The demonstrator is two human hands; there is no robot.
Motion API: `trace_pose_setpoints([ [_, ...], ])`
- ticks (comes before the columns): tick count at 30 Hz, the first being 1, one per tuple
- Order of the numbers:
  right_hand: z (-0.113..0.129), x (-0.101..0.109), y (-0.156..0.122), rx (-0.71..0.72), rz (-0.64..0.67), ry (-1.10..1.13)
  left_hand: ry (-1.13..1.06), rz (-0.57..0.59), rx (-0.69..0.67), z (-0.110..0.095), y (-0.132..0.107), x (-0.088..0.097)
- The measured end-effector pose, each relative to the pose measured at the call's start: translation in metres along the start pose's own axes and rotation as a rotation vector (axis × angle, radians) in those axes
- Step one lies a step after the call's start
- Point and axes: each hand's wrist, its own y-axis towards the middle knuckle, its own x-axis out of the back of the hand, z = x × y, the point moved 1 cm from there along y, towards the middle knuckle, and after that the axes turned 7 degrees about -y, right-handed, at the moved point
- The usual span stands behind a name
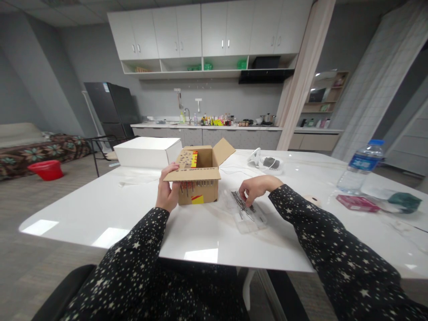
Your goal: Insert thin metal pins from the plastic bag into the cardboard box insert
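Note:
A small open cardboard box (203,195) stands on the white table, its flaps spread and yellow-and-red stickers on it. Slim metal pieces hang in a row on its front below the near flap (194,175). My left hand (168,189) is closed on the box's left side, thumb at the front, fingers over the flap edge. To the right lies a shallow clear plastic case (252,226) with several slim metal rods (244,207) in it. My right hand (257,188) reaches down over this case, fingers pinched at the rods. What its fingertips hold is too small to make out.
A white box (147,151) stands behind the cardboard box at left. A white device with a cord (264,162) lies at the back. On the right are a water bottle (361,167), a pink packet (357,203) and a dark green item (405,202).

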Motion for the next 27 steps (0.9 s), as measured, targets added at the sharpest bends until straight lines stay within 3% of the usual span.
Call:
trace_pose_setpoints([
  [8,-0.006,0.004,-0.005,-0.032,0.023,0.096,0.002,-0.002,-0.010,0.000,-0.001,0.001],
  [14,-0.020,0.014,-0.014,-0.151,-0.142,0.163,-0.006,-0.004,-0.010,0.002,-0.002,0.001],
  [19,-0.022,0.009,-0.007,-0.177,-0.052,0.108,-0.011,0.001,-0.007,0.001,-0.002,0.002],
  [24,-0.024,0.006,-0.001,-0.162,-0.159,0.142,-0.005,0.001,-0.006,0.001,-0.001,0.001],
  [27,-0.022,0.003,0.000,-0.171,-0.089,0.139,-0.017,-0.001,-0.007,0.000,-0.001,0.001],
])
